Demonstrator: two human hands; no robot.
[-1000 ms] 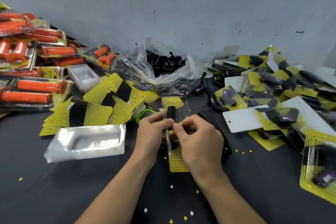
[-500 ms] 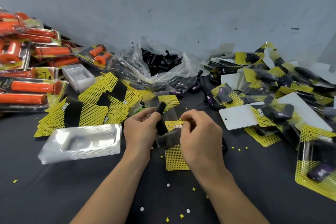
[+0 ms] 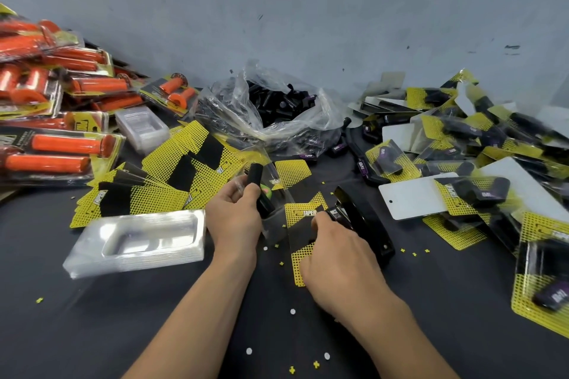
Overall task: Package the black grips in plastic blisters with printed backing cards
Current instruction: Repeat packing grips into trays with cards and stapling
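Quick count from the head cam: two hands, one loose black grip (image 3: 255, 177) in play, one backing card (image 3: 300, 217), one black stapler (image 3: 366, 224), two stacks of clear blisters and one plastic bag (image 3: 295, 129). The left hand (image 3: 234, 218) has its fingers wrapped round the black grip, holding it tilted just above the table, with a single clear blister (image 3: 272, 228) next to it between the hands. The right hand (image 3: 335, 258) lies over the backing card, which is flat on the table, fingers curled at the card's top right corner beside the stapler's nose; can't tell if it's actually pinching anything. The plastic bag at the back is open and full of more black grips, too many to count. The big blister stack (image 3: 138, 240) sits left of the left hand, the smaller stack (image 3: 143, 128) further back, and a fan of spare cards (image 3: 147, 194) lies between them. Orange grip packs (image 3: 61, 144) pile up along the left edge and finished black packs (image 3: 462, 144) fill the right side up to the wall (image 3: 308, 9). Bare dark tabletop (image 3: 123, 317) shows around the forearms, dotted with little punch-outs (image 3: 292, 312).
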